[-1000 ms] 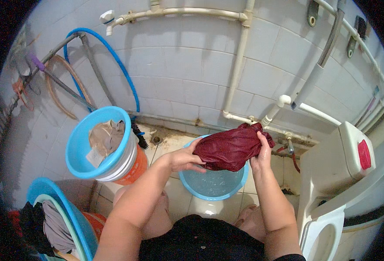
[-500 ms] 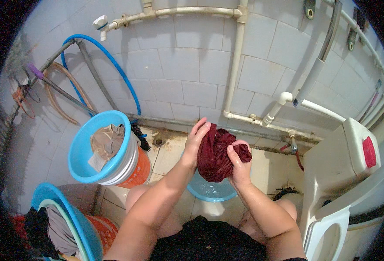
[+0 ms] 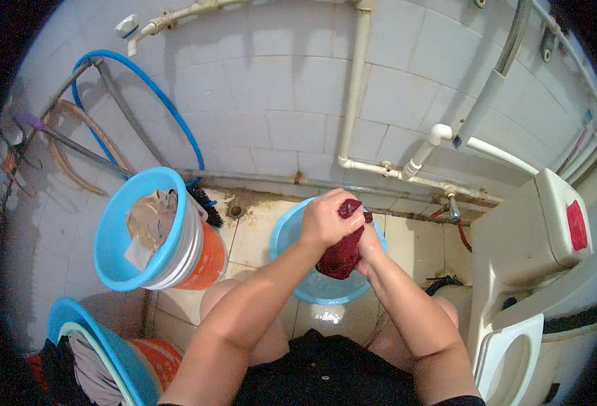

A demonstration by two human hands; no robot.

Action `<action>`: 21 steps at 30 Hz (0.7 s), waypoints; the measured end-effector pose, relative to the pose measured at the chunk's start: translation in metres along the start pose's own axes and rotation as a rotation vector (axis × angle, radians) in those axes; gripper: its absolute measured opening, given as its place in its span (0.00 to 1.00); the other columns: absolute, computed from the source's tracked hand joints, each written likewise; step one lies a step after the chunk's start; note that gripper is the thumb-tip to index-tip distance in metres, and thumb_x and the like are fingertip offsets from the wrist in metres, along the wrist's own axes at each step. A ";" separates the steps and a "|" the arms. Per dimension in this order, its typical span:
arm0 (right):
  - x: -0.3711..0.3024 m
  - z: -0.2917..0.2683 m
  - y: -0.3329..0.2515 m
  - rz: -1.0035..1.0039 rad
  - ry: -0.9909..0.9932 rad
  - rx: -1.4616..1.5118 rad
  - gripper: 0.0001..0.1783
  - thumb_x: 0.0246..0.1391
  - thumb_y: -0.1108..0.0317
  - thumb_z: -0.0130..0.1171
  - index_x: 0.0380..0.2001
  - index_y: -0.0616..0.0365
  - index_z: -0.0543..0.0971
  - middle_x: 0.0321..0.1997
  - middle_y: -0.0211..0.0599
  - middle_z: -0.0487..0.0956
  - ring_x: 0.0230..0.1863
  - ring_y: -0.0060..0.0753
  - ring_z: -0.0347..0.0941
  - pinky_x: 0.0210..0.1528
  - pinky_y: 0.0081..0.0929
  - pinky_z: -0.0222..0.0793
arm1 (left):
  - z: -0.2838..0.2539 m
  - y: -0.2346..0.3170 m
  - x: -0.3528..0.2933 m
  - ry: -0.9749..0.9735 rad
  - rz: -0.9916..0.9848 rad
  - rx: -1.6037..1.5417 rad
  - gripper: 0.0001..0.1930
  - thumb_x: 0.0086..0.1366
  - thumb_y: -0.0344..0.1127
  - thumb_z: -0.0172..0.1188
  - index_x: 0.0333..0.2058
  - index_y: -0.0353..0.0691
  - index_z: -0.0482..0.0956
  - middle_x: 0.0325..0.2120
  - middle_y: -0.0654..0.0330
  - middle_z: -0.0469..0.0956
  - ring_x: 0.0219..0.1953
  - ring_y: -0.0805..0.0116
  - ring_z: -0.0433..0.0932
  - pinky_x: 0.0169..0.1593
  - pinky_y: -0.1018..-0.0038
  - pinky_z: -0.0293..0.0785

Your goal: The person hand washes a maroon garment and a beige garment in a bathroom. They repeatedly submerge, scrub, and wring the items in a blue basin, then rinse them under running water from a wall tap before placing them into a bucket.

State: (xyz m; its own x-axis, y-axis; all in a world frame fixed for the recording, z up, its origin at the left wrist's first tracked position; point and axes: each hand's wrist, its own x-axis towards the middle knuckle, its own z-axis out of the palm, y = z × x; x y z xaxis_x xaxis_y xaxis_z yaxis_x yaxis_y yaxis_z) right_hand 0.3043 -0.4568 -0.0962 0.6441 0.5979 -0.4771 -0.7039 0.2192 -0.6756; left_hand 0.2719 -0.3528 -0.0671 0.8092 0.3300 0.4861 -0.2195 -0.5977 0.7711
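Note:
A wet dark red cloth (image 3: 339, 258) is bunched between my hands above a light blue basin (image 3: 283, 233) on the floor. My left hand (image 3: 327, 220) is closed over its upper part, with a bit of the fabric poking out above the fingers. Against the cloth's right side, my right hand (image 3: 371, 247) grips it, its fingers partly hidden behind the fabric. The lower end of the cloth hangs down over the basin, which holds some water. Its exact kind of garment cannot be made out.
On the left, a blue basin (image 3: 118, 274) with beige clothes sits atop a white and orange bucket (image 3: 207, 254). Nearer, another blue basin (image 3: 102, 331) stands by grey and black clothes (image 3: 88, 365). A white toilet (image 3: 515, 243) is at right; pipes (image 3: 352, 88) run along the tiled wall.
My left hand has gone from lying along the cloth's side to closing over its top. The cloth is squeezed into a narrower bundle, and more of the basin shows.

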 end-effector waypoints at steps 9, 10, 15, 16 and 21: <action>0.025 -0.061 -0.010 -0.125 0.181 -0.108 0.17 0.59 0.52 0.41 0.42 0.51 0.70 0.38 0.36 0.73 0.40 0.37 0.70 0.45 0.40 0.66 | -0.013 -0.064 -0.013 -0.055 -0.683 0.252 0.26 0.57 0.55 0.46 0.36 0.34 0.75 0.34 0.42 0.75 0.40 0.46 0.73 0.46 0.64 0.67; 0.024 -0.067 -0.013 -0.151 0.270 -0.062 0.17 0.59 0.53 0.42 0.44 0.52 0.69 0.39 0.37 0.73 0.40 0.36 0.70 0.44 0.39 0.67 | -0.020 -0.077 -0.014 -0.099 -0.712 0.241 0.28 0.58 0.55 0.46 0.39 0.31 0.74 0.36 0.42 0.75 0.42 0.47 0.73 0.47 0.64 0.66; 0.041 -0.096 -0.012 -0.490 0.369 -0.422 0.16 0.59 0.57 0.45 0.44 0.55 0.70 0.40 0.35 0.72 0.38 0.31 0.69 0.43 0.29 0.65 | -0.027 -0.134 -0.036 -0.239 -0.629 0.119 0.27 0.57 0.49 0.51 0.46 0.29 0.67 0.43 0.41 0.71 0.48 0.48 0.69 0.51 0.63 0.64; 0.044 -0.098 -0.009 -0.544 0.354 -0.486 0.16 0.58 0.58 0.46 0.44 0.56 0.70 0.40 0.35 0.72 0.38 0.29 0.68 0.43 0.27 0.65 | -0.025 -0.137 -0.042 -0.294 -0.638 0.124 0.27 0.57 0.47 0.52 0.47 0.29 0.66 0.45 0.42 0.70 0.49 0.49 0.68 0.52 0.63 0.63; 0.054 -0.082 0.023 -0.740 0.293 -0.933 0.23 0.46 0.71 0.59 0.48 0.57 0.69 0.35 0.36 0.74 0.38 0.32 0.69 0.43 0.28 0.65 | -0.028 -0.108 -0.027 -0.307 -0.550 0.090 0.27 0.57 0.45 0.52 0.51 0.34 0.63 0.48 0.44 0.66 0.51 0.51 0.66 0.54 0.64 0.61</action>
State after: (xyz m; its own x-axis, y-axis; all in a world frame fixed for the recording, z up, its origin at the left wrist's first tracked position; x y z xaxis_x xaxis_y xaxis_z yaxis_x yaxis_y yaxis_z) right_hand 0.3473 -0.4826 -0.1833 0.9254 0.3409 0.1656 0.2669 -0.2760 -0.9233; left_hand 0.2581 -0.2768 -0.1516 0.9130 0.3894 -0.1214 0.3084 -0.4644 0.8302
